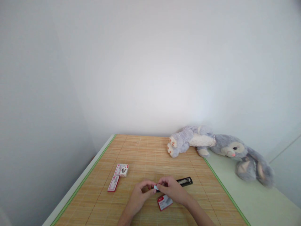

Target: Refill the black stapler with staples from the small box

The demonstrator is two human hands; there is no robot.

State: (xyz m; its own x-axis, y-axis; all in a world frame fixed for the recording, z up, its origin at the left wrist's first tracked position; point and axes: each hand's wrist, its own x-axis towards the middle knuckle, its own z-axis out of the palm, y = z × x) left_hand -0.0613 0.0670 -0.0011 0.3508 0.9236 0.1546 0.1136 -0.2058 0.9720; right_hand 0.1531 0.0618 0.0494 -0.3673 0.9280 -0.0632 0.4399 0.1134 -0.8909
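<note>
Left hand point(140, 195) and right hand point(173, 190) had their fingertips pinched on a small pale-blue piece point(155, 187), so it sat right between them. Well off to the left of that grip were two flat red-and-white boxes point(113, 183), nearly end to end, with a smaller white box point(124, 171) snug against the farther one. Just on the near side of the grip, partly under the right hand, was a red-labelled box point(165, 202). Black stapler-like tool point(188, 181) poked out right of it, can't tell if touched. Farther right and beyond lay a plush bunny point(203, 140).
</note>
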